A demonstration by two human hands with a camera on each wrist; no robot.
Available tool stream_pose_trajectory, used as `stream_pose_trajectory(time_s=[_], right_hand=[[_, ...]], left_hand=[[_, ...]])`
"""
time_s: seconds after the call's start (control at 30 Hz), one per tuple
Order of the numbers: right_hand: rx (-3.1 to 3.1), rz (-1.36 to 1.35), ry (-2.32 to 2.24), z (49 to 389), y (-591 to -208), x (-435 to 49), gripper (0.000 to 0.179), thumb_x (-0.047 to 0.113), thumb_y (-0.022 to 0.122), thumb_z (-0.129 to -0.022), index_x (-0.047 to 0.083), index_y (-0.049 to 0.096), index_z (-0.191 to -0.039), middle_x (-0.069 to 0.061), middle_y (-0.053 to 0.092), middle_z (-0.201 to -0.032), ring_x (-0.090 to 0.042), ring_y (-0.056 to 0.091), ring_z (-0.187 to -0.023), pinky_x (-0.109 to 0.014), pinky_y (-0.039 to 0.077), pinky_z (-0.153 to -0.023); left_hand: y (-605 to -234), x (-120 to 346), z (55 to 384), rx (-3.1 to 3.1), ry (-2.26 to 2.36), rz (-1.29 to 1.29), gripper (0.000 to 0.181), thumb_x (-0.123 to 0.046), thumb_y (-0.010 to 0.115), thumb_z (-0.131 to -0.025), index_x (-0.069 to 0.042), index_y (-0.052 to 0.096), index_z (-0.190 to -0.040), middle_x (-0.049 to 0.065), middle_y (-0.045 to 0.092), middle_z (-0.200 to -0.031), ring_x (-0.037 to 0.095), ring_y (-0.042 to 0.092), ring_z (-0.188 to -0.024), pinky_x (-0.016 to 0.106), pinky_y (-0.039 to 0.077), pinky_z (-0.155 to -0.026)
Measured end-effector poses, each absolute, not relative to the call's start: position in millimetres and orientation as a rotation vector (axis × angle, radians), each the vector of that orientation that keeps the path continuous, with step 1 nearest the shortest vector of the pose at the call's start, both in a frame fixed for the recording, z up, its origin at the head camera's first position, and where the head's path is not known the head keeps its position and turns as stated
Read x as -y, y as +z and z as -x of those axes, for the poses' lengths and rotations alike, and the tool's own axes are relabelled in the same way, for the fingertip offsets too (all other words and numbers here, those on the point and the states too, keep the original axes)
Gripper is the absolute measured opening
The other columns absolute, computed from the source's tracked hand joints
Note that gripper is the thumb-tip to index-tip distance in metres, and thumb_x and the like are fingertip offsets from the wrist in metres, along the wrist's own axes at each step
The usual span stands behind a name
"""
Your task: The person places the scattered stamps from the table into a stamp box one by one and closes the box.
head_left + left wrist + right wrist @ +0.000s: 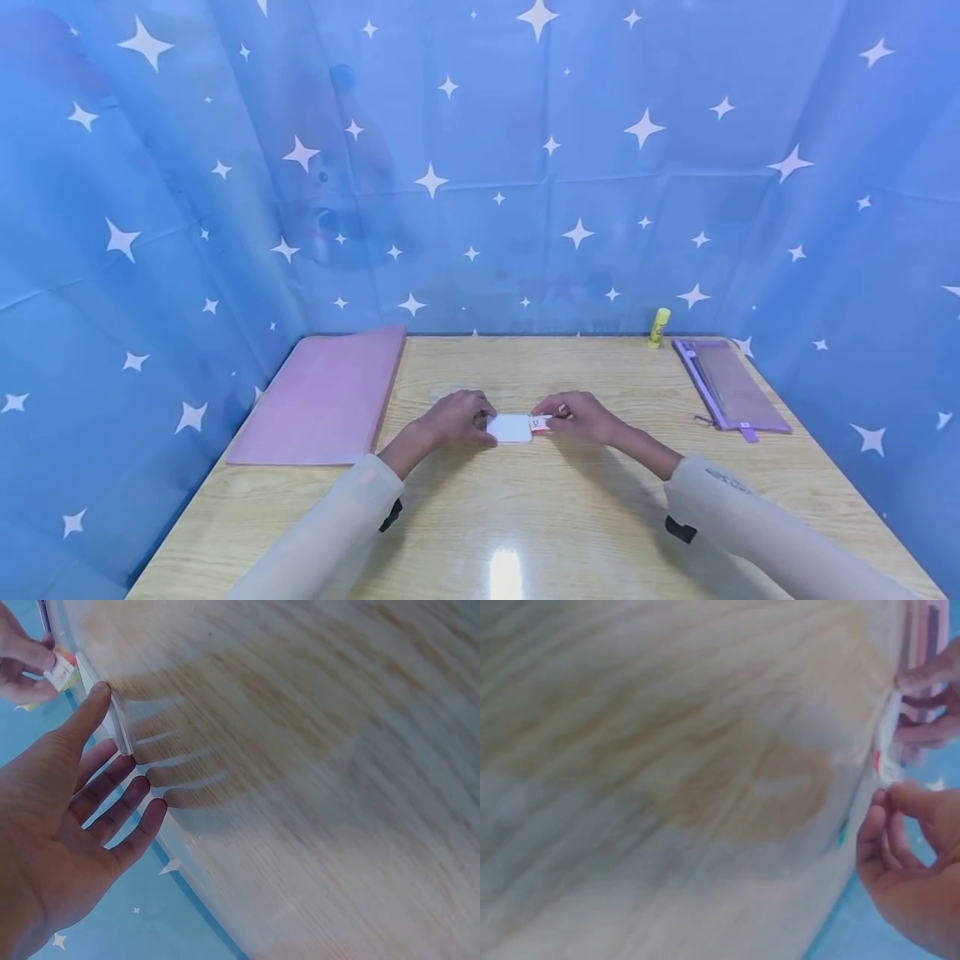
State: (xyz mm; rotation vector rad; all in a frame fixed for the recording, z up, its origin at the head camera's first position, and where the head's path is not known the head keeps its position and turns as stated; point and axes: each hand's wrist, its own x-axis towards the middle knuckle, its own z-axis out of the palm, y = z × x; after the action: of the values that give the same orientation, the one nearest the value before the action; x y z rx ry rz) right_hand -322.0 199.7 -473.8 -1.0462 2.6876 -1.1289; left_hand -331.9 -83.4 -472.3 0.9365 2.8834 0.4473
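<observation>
The left hand [456, 419] grips a white card [510, 428] by its edge; the right hand [585, 418] pinches what seems a small printed piece [539, 424] beside it.

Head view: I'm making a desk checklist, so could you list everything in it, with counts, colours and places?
Table: 1, light wood-grain, below everything
Curtain: count unclear, blue with white stars, behind and at both sides
Folder-like sheet: 1, pink, table's left
Zip pouch: 1, purple, table's right
Glue stick: 1, yellow, rear right
Card-sized slab: 1, white, mid-table
Eraser-like piece: 1, white and red, slab's right end
Sleeves: 2, pale, lower left and right
Wrist pieces: 2, black, below the cuffs
Hands: 2, bare; left hand holding the slab, right hand pinching the eraser-like piece
</observation>
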Motion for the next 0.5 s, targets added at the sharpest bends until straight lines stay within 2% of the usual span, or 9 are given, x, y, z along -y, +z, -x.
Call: stream_pose_trajectory(time_s=[0.17,0.5], right_hand=[[-2.677,1.029,-1.122,326.2,-467.8,-186.0,0.022,-0.006,0.068,-0.095,-0.005,0.073,-0.117,-0.02,0.074,-0.105,-0.031,0.074,-0.089,-0.026,0.058,-0.072],[-2.624,1.074,-1.146,333.5,-473.0,-164.1,0.021,-0.005,0.067,-0.096,-0.006,0.073,-0.116,-0.021,0.075,-0.107,-0.033,0.074,-0.094,-0.03,0.06,-0.077]], left_hand=[[-471.5,82.5,332.8,-2.881,0.44,-0.935,0.052,-0.043,0.086,-0.085,-0.014,0.075,-0.126,0.0,0.071,-0.121,0.011,0.059,-0.098,0.029,0.05,-0.087],[-471.3,83.4,333.2,-2.886,0.447,-0.938,0.051,-0.042,0.087,-0.084,-0.013,0.076,-0.124,0.0,0.072,-0.116,0.01,0.058,-0.092,0.026,0.05,-0.082]])
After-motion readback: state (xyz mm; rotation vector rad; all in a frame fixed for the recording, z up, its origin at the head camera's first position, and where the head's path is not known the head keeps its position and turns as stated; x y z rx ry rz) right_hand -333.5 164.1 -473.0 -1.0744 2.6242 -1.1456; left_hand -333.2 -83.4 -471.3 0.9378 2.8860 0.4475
